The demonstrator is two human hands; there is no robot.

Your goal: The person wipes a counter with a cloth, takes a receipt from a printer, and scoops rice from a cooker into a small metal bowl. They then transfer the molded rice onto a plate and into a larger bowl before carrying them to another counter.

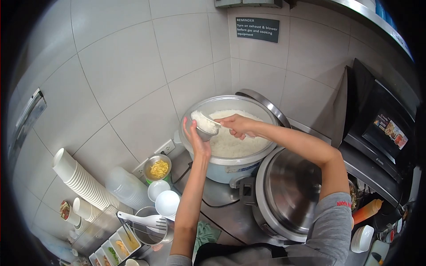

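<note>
Over the left part of a large open rice cooker (pixel 217 106), my left hand (pixel 195 138) holds a small bowl (pixel 207 132) tilted, with white rice (pixel 199 119) in it. My right hand (pixel 239 126) grips the handle of a white rice paddle (pixel 216 120), whose blade is at the rice in the bowl. Its blade is partly hidden by rice. More cooked rice (pixel 235 144) fills the cooker below both hands.
A second cooker with a steel lid (pixel 293 190) stands front right. Left are stacked cups (pixel 84 181), white bowls (pixel 167 204), a container of yellow shreds (pixel 159 169), a pot with a slotted spoon (pixel 153 220) and topping trays (pixel 116 249). An orange bottle (pixel 367 211) stands right.
</note>
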